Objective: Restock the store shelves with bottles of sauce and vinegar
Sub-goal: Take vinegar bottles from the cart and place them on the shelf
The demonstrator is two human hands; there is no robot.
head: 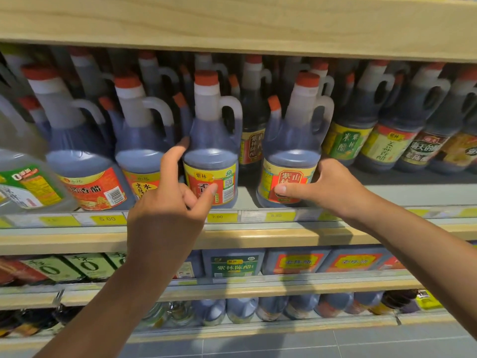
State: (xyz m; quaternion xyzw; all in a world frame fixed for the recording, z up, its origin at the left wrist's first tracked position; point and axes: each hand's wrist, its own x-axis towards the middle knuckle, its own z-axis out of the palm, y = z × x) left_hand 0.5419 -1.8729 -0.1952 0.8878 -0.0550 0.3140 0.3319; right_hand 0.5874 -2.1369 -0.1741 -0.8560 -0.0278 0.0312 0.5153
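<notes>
Two dark vinegar jugs with red caps and handles stand at the shelf's front edge. My left hand (pixel 170 200) wraps the left side of the middle jug (pixel 214 151), forefinger on its shoulder and thumb across its red-yellow label. My right hand (pixel 327 187) holds the right-hand jug (pixel 291 151), thumb pressed on its red label and fingers round its right side. Both jugs stand upright on the grey shelf board (pixel 387 195).
More handled vinegar jugs (pixel 82 156) fill the shelf to the left, behind and to the right. A bare gap lies between my two jugs. Yellow price tags (pixel 107 218) line the shelf rail. A wooden shelf (pixel 232 21) hangs close above; lower shelves hold square jugs (pixel 233 264).
</notes>
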